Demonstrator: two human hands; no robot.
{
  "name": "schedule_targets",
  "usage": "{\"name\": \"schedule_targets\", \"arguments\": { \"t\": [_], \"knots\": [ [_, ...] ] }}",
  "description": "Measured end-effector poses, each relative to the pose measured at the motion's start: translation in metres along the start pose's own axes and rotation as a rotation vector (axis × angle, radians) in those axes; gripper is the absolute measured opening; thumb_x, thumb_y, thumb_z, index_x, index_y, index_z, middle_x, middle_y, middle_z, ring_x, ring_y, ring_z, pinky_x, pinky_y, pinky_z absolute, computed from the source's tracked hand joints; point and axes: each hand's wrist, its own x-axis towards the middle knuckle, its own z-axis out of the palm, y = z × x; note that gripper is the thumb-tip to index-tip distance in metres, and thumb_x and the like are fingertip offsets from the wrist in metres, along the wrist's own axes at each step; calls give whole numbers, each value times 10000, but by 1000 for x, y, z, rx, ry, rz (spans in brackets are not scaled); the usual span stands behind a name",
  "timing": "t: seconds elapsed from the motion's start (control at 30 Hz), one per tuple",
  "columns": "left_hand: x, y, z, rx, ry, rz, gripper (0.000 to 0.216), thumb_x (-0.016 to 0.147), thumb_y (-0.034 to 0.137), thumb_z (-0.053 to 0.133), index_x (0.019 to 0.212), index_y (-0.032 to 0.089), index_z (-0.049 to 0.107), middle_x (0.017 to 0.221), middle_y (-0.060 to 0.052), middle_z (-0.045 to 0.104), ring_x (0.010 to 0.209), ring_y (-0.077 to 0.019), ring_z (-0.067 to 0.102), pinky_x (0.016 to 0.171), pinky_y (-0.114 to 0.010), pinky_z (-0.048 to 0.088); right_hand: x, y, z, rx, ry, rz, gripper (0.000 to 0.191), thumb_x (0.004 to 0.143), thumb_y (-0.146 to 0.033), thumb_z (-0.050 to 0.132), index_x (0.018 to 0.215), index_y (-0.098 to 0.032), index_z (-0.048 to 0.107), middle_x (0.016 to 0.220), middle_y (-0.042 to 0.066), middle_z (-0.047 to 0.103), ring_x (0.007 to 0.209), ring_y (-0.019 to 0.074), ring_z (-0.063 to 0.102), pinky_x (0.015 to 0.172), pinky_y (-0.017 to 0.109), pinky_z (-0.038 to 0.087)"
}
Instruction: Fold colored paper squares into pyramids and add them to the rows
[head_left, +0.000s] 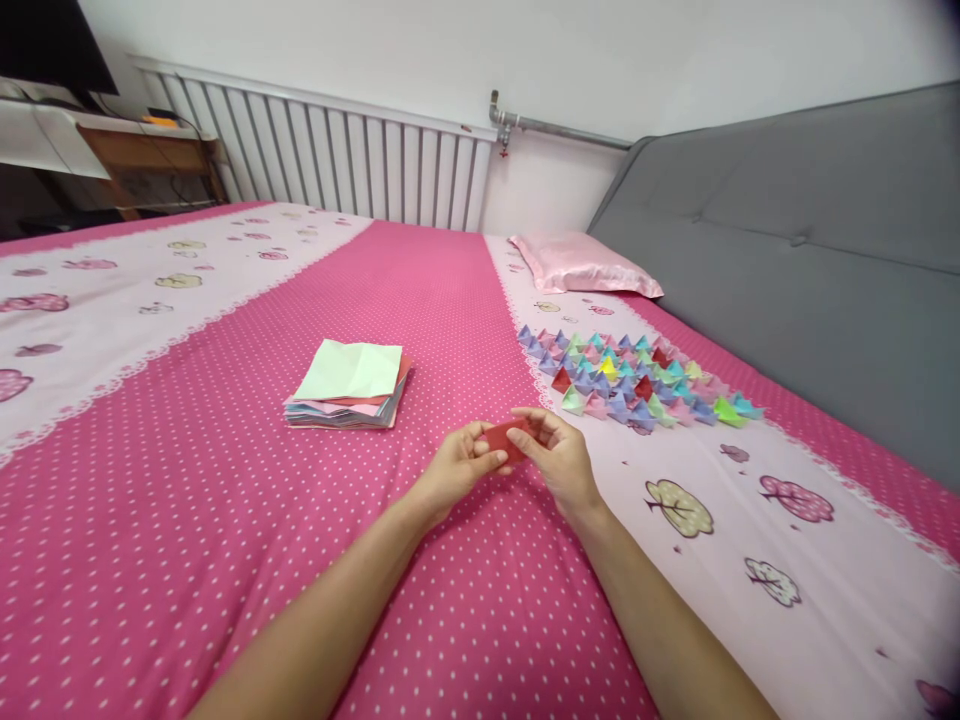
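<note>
A small piece of folded red paper (504, 436) is held between both hands above the pink dotted bedspread (420, 310). My left hand (463, 462) pinches its left side, thumb in front. From the right, my right hand (556, 455) grips it with the thumb pressed on its face and the fingers behind. Part of the paper is covered by the thumbs. Left of my hands lies a stack of square coloured paper (349, 375), with a pale green sheet on top. To the right, folded paper boats (622, 378) in many colours stand in rows.
A pink pillow (581, 265) rests near the grey padded headboard (795, 220) on the right. Behind the bed are a white radiator (337, 150) and a metal pipe (570, 130). At the far left, a desk (142, 150) carries a dark monitor (52, 45).
</note>
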Motion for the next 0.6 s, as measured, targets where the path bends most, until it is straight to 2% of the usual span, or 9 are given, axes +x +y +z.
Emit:
{"name": "schedule_targets", "arguments": {
  "t": [0.07, 0.13, 0.23, 0.3, 0.5, 0.6],
  "knots": [
    [0, 1, 0, 2, -3, 14, 344, 618, 202, 763, 890, 111, 574, 803, -63, 682, 733, -129, 634, 701, -228, 479, 0, -1, 0, 6, 36, 52, 492, 631, -351, 732, 1067, -193, 568, 1066, 79, 624, 803, 168, 625, 707, 307, 517],
    [0, 2, 1, 2, 7, 37, 318, 624, 200, 760, 863, 118, 567, 780, -55, 683, 712, -119, 633, 680, -210, 470, -1, -2, 0, 5, 34, 88, 515, 619, -355, 739, 1077, -192, 569, 1100, 85, 620, 815, 173, 632, 699, 300, 518],
    [-1, 3, 2, 11, 36, 52, 315, 606, 210, 772, 805, 130, 541, 684, -10, 656, 610, -88, 605, 612, -189, 458, -4, -5, 3, 4, -43, 62, 298, 691, -363, 682, 908, -160, 658, 889, 60, 691, 786, 179, 641, 712, 296, 503],
    [-2, 4, 3, 31, 44, 43, 327, 597, 229, 779, 776, 130, 524, 638, 11, 631, 554, -71, 579, 575, -181, 448, -6, -7, 5, -12, -46, 17, 218, 718, -350, 660, 818, -158, 687, 792, 41, 700, 743, 175, 639, 697, 290, 493],
    [-3, 2, 2, 135, -22, -38, 318, 609, 305, 766, 786, 96, 603, 627, -29, 651, 542, -88, 586, 559, -190, 438, -9, -8, 6, -22, 22, -48, 183, 727, -337, 651, 795, -171, 691, 718, 16, 686, 649, 157, 613, 613, 266, 477],
    [-4, 2, 1, 200, -37, -82, 297, 608, 339, 759, 693, 82, 636, 626, -73, 677, 537, -104, 601, 565, -205, 442, -8, -6, 5, -41, 70, -67, 187, 724, -348, 652, 768, -168, 680, 694, 10, 668, 618, 145, 593, 592, 256, 465]
  ]
}}
